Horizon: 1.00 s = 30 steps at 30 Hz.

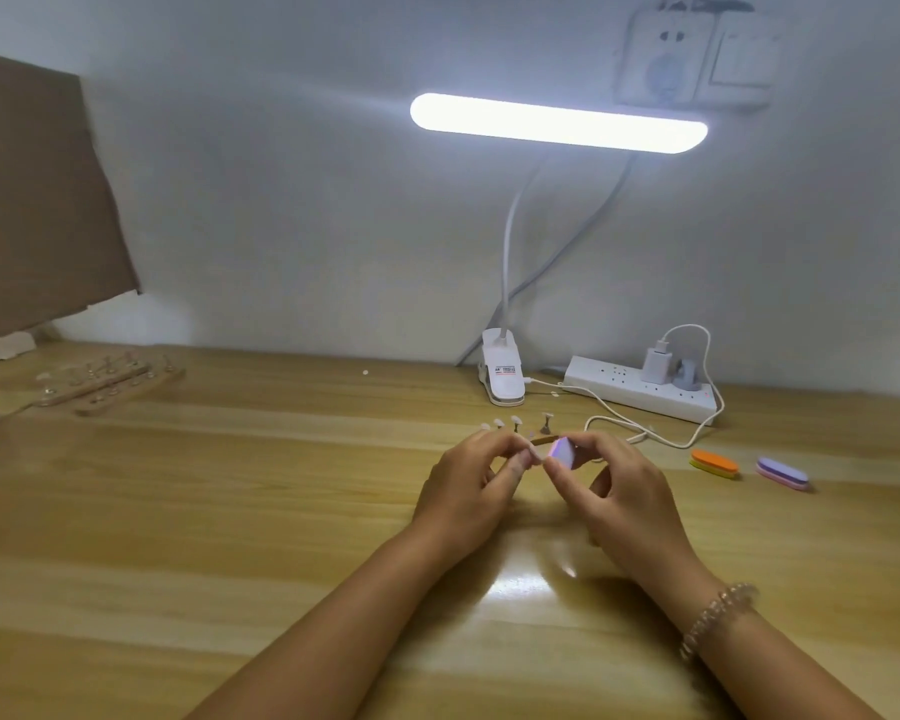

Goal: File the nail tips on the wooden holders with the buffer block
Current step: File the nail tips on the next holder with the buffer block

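Note:
My left hand pinches a nail tip on its stand, just above the wooden desk. My right hand grips a purple-and-white buffer block, whose face touches that nail tip. Behind my fingers lies a wooden holder with several pale nail tips standing on pegs; my hands hide most of it. At the far left of the desk lie more wooden holders with nail tips.
An orange-and-yellow buffer block and a purple one lie to the right. A clip lamp base, a power strip and white cables sit behind my hands. A cardboard sheet leans at the left.

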{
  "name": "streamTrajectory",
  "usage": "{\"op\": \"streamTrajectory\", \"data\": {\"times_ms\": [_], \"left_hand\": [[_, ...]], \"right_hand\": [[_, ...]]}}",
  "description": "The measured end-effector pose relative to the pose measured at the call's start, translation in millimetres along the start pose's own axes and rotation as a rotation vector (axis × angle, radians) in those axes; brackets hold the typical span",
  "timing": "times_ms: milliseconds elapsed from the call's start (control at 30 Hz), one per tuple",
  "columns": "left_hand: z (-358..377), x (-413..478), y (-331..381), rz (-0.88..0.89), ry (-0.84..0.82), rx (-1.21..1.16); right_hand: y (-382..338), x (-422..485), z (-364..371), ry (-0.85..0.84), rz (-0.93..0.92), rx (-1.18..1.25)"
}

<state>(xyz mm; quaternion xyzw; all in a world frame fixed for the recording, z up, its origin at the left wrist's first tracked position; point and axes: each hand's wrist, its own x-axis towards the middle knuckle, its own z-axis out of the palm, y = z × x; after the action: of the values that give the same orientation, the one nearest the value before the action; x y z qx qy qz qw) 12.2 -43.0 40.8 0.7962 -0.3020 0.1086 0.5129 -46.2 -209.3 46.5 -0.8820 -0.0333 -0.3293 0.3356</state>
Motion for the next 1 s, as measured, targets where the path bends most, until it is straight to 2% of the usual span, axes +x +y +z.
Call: {"op": "streamTrajectory", "data": {"times_ms": [67,133,300,433,567,700,867,1000], "left_hand": [[0.7,-0.9,-0.3,-0.004,-0.046,0.063],[1.0,-1.0,-0.7,-0.013,-0.058,0.073],[-1.2,0.0,-0.9,-0.033,0.024,0.029],[-0.7,-0.9,-0.3,-0.036,0.024,0.041],[0.2,-1.5,0.8,-0.027,0.013,0.068],[-1.6,0.4,1.4,-0.021,0.029,0.085],[2.2,-3.5,2.5,0.071,-0.021,0.166],[-1.0,-1.9,1.5,0.048,0.029,0.121]], "right_hand": [[-2.9,-0.8,-0.4,0.033,-0.042,0.031],[-6.7,-3.6,1.6,-0.004,-0.103,0.007],[0.4,1.0,0.4,-0.007,0.007,-0.039],[-8.1,-4.4,1.8,-0.027,-0.122,-0.039],[-5.4,-1.2,1.9,-0.038,-0.031,-0.036],[-8.4,-4.1,3.6,-0.081,-0.098,-0.041],[-4.7,-0.4,-0.5,-0.031,0.033,0.076],[-9.3,-4.3,2.8,-0.041,-0.065,-0.013]]}}
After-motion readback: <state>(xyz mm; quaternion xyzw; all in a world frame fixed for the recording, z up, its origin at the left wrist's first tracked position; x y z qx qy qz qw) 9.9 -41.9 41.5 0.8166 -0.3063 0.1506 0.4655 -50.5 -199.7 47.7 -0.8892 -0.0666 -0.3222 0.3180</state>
